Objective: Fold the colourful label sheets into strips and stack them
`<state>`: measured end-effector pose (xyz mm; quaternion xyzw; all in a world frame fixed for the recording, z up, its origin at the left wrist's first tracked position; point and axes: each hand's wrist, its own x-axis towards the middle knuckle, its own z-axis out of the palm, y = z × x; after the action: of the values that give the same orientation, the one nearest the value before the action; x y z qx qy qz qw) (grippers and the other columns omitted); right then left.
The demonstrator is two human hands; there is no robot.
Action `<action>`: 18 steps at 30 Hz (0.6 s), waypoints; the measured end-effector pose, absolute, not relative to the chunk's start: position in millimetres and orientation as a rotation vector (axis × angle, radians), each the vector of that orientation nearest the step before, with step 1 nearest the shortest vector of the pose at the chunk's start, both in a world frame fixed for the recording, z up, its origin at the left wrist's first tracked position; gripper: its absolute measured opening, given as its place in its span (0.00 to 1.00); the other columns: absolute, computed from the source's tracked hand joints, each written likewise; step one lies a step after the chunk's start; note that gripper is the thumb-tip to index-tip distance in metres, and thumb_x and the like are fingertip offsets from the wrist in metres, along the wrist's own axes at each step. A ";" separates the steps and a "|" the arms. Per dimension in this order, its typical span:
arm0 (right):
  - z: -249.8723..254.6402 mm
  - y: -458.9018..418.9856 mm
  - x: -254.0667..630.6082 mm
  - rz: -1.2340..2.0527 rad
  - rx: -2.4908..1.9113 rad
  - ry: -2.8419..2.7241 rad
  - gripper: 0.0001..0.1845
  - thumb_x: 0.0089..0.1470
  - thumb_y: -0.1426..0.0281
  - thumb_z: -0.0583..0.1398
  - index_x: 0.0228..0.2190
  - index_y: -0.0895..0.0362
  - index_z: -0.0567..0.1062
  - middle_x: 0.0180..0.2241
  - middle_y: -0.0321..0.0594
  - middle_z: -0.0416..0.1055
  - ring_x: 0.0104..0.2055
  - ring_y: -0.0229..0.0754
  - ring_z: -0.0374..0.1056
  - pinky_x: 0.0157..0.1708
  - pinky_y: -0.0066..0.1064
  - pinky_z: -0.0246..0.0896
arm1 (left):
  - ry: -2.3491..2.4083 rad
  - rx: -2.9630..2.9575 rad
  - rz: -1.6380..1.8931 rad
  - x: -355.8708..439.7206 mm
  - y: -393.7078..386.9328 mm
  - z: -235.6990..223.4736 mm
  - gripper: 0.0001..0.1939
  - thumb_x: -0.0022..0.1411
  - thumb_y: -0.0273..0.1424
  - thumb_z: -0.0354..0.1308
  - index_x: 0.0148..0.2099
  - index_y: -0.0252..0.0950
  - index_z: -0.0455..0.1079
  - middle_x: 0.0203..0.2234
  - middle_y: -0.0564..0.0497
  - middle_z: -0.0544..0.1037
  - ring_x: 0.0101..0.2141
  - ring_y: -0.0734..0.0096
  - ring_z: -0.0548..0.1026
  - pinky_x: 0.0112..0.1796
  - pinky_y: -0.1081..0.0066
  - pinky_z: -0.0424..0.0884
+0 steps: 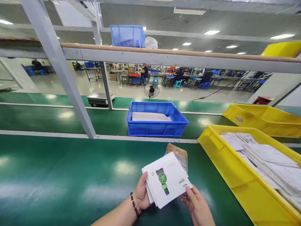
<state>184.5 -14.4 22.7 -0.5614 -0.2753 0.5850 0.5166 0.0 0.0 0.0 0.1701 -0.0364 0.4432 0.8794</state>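
Between my two hands is a small stack of white printed booklets (166, 180), tilted and slightly fanned, with a green and black device pictured on the top one. My left hand (142, 193), wearing a beaded bracelet, grips the stack's left edge, thumb on top. The lower right corner is pinched by my right hand (196, 201), its thumb on the top booklet and the other fingers mostly hidden beneath. Just behind the stack, a brown item in clear plastic wrap (180, 153) lies on the green work surface (70, 175), partly covered by the booklets.
A blue bin (157, 128) holding white sheets stands ahead. To the right, a yellow bin (225, 157) contains many white papers, with another yellow bin (265, 121) behind it. A grey metal post (63, 72) rises at left, and a shelf beam (164, 56) crosses above.
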 end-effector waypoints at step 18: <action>-25.9 47.9 166.5 -0.028 -1.607 -2.419 0.25 0.49 0.66 0.56 0.51 0.52 0.66 0.56 0.48 0.59 0.59 0.61 0.49 0.52 0.57 0.43 | -0.219 0.430 1.139 -36.9 30.5 -13.3 0.28 0.60 0.45 0.41 0.56 0.35 0.60 0.54 0.44 0.65 0.54 0.57 0.61 0.56 0.57 0.47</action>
<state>166.5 47.9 -25.9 -0.5496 -0.8269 -0.0097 0.1185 -36.9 30.5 -13.3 0.2013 -0.1028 0.5338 0.8148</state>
